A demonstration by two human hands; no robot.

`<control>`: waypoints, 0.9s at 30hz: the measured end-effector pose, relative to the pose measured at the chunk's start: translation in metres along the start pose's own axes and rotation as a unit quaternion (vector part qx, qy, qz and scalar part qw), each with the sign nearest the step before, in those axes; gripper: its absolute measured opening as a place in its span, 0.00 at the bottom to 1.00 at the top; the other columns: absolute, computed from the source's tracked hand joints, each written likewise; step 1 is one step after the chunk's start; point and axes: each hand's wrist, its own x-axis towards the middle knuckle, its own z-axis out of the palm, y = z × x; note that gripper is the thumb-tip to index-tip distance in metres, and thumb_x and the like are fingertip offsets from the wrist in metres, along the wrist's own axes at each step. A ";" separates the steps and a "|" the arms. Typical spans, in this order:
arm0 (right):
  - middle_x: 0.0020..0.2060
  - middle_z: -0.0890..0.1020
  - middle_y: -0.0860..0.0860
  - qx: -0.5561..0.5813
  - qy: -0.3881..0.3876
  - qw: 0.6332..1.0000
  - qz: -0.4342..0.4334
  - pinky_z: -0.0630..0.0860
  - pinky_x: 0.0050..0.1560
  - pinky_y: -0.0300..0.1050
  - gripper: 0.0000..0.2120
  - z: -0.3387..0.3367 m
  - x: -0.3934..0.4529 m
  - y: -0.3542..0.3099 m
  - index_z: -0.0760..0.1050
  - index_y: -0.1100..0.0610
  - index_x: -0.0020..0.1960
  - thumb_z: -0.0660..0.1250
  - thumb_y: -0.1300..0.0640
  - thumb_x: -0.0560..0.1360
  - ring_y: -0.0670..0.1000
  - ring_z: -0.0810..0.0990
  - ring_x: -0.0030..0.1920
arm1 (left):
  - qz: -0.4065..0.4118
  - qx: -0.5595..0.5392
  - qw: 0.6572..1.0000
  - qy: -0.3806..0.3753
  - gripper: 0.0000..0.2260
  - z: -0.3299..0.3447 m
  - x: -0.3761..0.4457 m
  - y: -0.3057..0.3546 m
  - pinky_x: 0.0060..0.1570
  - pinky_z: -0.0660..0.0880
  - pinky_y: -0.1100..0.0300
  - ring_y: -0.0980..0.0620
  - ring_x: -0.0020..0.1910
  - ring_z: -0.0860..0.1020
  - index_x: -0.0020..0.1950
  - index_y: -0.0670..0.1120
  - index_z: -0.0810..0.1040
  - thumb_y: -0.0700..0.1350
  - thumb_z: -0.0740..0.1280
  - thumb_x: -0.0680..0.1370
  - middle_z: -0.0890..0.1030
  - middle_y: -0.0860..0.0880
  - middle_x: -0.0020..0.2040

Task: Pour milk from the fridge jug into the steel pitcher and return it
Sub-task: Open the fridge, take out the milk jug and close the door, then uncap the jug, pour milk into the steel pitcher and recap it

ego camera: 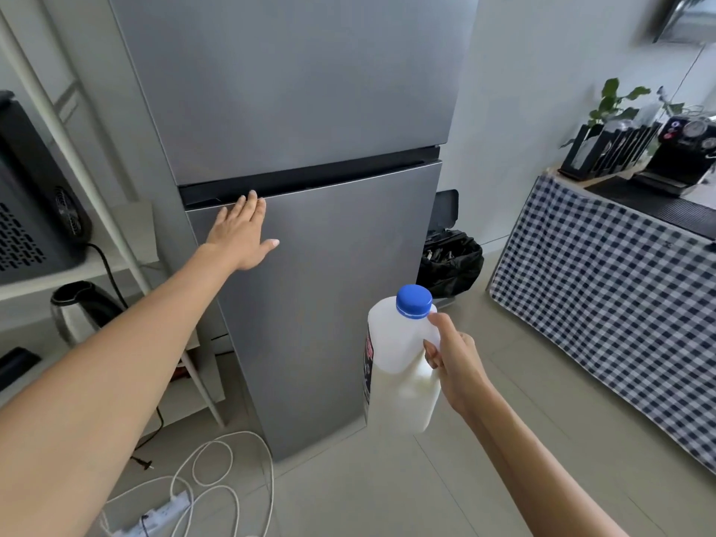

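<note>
The grey two-door fridge (317, 110) stands in front of me with both doors closed. My left hand (242, 236) lies flat against the top left corner of the lower door (329, 284), fingers spread, holding nothing. My right hand (455, 360) grips the handle of a white plastic milk jug (395, 366) with a blue cap (413, 301). The jug hangs upright in front of the lower right part of the fridge, roughly half full. No steel pitcher is in view.
A table with a checked cloth (604, 288) stands at the right, carrying a black coffee machine (685, 157) and plants. A black bin bag (451, 261) sits beside the fridge. White shelves at the left hold a kettle (83, 312). White cables and a power strip (166, 509) lie on the floor.
</note>
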 end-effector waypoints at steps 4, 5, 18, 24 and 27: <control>0.39 0.54 0.57 0.017 0.000 1.000 -0.014 0.61 0.39 0.41 0.14 -0.009 -0.010 -0.006 0.60 0.54 0.41 0.63 0.48 0.74 0.49 0.61 0.31 | 0.019 -0.096 0.995 -0.014 0.33 0.010 -0.013 0.024 0.76 0.46 0.47 0.49 0.79 0.44 0.79 0.44 0.44 0.57 0.54 0.81 0.42 0.46 0.79; 0.40 0.54 0.58 0.017 0.000 1.000 -0.018 0.60 0.39 0.42 0.14 -0.012 -0.013 -0.008 0.60 0.54 0.41 0.63 0.48 0.74 0.48 0.61 0.31 | 0.030 -0.126 0.991 -0.026 0.33 0.017 -0.020 0.034 0.76 0.47 0.48 0.49 0.79 0.45 0.79 0.44 0.46 0.57 0.55 0.81 0.44 0.46 0.80; 0.40 0.55 0.59 0.036 0.062 0.997 -0.008 0.57 0.39 0.43 0.12 -0.052 -0.054 -0.008 0.64 0.56 0.47 0.61 0.48 0.74 0.48 0.60 0.29 | 0.058 -0.432 0.761 -0.480 0.21 0.128 -0.117 0.191 0.48 0.69 0.60 0.47 0.51 0.79 0.57 0.45 0.77 0.58 0.52 0.82 0.79 0.45 0.56; 0.35 0.55 0.55 0.060 0.143 0.988 -0.012 0.58 0.36 0.42 0.11 -0.085 -0.081 0.006 0.67 0.58 0.46 0.61 0.50 0.76 0.47 0.60 0.28 | -0.017 -0.602 0.549 -0.579 0.18 0.139 -0.140 0.238 0.48 0.78 0.54 0.51 0.28 0.79 0.27 0.46 0.78 0.51 0.66 0.77 0.77 0.49 0.27; 0.28 0.62 0.50 0.081 0.181 0.980 -0.017 0.59 0.36 0.42 0.11 -0.108 -0.099 0.016 0.71 0.58 0.47 0.61 0.49 0.76 0.46 0.62 0.27 | 0.010 -0.592 0.550 -0.589 0.25 0.133 -0.153 0.269 0.44 0.76 0.55 0.53 0.22 0.74 0.19 0.47 0.73 0.49 0.63 0.78 0.72 0.52 0.21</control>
